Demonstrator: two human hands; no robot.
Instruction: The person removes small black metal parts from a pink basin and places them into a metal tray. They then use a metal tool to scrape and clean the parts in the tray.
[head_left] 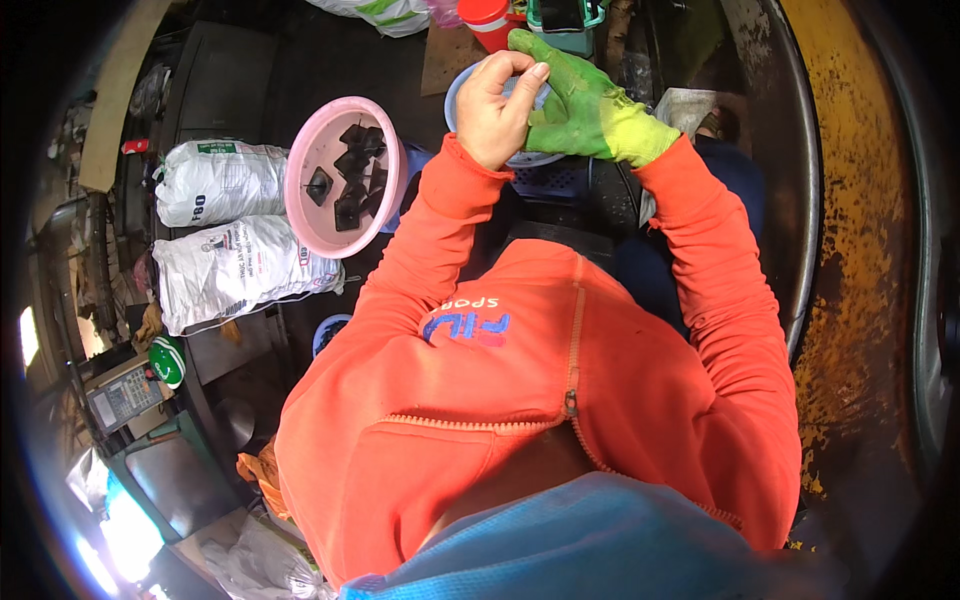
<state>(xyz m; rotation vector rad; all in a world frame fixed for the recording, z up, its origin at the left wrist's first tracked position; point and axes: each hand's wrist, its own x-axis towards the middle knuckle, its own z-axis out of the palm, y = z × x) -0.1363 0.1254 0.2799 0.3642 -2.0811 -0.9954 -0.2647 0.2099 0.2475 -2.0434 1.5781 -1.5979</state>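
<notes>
My bare left hand [492, 108] is closed, its thumb and curled index finger right against the palm side of the green glove. Whether anything sits in its fingertips is hidden. My right hand [585, 105] wears that green glove with a yellow-green cuff; its fingers stretch up and to the left, with the thumb apart below. Both hands meet over a light blue basin [453, 98], and they cover most of what it holds. To the left, a pink basin [298, 205] contains several dark, angular pieces [350, 165].
Two filled white sacks [222, 185] lie left of the pink basin. A red container [487, 22] and a green basket [566, 42] stand beyond my hands. A rusty yellow metal surface [850, 230] runs along the right. A calculator [125, 397] is at far left.
</notes>
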